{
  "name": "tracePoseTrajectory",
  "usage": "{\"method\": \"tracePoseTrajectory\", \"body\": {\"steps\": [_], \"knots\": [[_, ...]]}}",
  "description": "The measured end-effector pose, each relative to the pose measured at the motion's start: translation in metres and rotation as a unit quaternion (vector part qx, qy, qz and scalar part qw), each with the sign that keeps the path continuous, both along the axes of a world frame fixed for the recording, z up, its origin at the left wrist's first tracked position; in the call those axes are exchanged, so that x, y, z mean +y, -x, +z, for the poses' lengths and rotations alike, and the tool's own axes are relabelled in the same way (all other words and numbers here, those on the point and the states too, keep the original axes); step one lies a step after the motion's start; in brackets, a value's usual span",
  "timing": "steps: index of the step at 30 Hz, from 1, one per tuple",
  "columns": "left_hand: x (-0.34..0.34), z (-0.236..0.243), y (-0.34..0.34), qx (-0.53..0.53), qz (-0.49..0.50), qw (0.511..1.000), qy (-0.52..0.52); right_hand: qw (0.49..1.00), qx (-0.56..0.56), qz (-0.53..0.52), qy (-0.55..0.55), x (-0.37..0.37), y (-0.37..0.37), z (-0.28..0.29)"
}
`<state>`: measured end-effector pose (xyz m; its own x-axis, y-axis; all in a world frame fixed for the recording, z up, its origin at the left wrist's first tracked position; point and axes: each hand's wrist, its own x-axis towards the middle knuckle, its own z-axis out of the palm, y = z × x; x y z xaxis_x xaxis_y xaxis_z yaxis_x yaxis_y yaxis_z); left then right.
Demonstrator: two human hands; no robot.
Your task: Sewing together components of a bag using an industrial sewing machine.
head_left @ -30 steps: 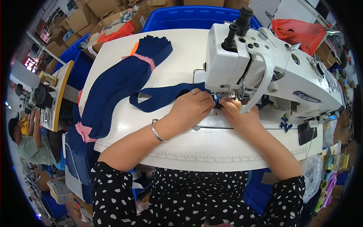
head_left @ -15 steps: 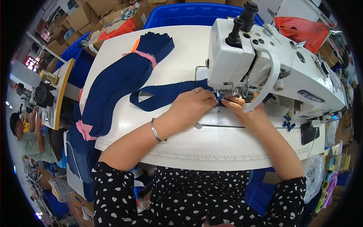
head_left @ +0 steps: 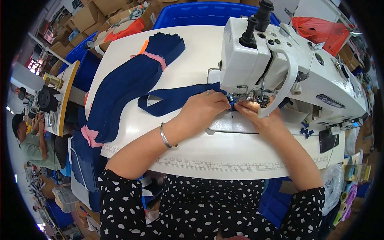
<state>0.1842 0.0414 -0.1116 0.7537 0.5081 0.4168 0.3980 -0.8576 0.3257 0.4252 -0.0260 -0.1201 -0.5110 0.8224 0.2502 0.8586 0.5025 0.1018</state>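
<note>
My left hand, silver bangle at the wrist, has its fingers closed on a navy fabric strip just left of the presser foot. My right hand has its fingers pressed together on the fabric at the needle area, partly hidden by the foot and guard of the white sewing machine. The strip lies looped on the white table. A longer navy bundle with pink ties rests to the left. Small navy scraps and a black phone lie at the right.
Blue bins and cardboard boxes stand behind the table, with a red plastic bag at the back right. At the left, a co-worker in a pale shirt works at another machine. A clear plastic bag hangs at the right edge.
The machine and table appear slightly higher and farther right in the view. My hands have shifted slightly right at the needle, still on the fabric. The co-worker also appears higher.
</note>
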Motion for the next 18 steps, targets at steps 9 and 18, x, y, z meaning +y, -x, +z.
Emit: {"method": "tracePoseTrajectory", "body": {"steps": [9, 18], "knots": [[-0.006, 0.001, -0.004, 0.075, -0.012, 0.993, -0.095, 0.994, 0.045, 0.06, -0.075, 0.007, 0.005, 0.013], [-0.008, -0.006, -0.004, 0.058, -0.019, 0.991, -0.116, 0.993, 0.082, 0.072, -0.044, 0.003, 0.001, 0.015]]}}
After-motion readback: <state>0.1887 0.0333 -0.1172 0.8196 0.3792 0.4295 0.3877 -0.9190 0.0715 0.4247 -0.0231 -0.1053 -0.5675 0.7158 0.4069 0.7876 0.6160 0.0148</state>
